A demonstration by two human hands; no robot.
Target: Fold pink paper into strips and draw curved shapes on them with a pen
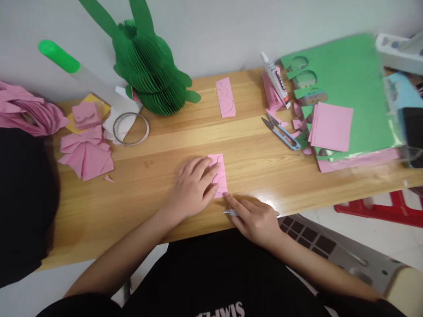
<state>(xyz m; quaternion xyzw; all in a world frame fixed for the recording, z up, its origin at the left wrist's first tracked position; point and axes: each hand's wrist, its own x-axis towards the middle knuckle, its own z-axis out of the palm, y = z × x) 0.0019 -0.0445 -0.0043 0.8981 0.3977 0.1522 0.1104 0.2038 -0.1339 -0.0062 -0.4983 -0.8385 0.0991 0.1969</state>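
A pink paper strip (222, 174) with curved drawn outlines lies on the wooden table in front of me. My left hand (194, 187) rests on its left side, fingers spread and pressing it flat. At the strip's lower right corner is the index fingertip of my right hand (256, 218). That hand is curled over a pen (230, 212), whose tip points left. Farther back lies another pink strip (225, 97) with similar outlines.
A green paper rabbit (155, 75) stands at the back, a tape roll (147, 130) and folded pink paper (86, 152) to its left. Blue snips (284, 134), a glue tube (276, 81), pink squares (333, 127) and green sheets (366, 88) are on the right. Black cloth (26, 207) covers the left edge.
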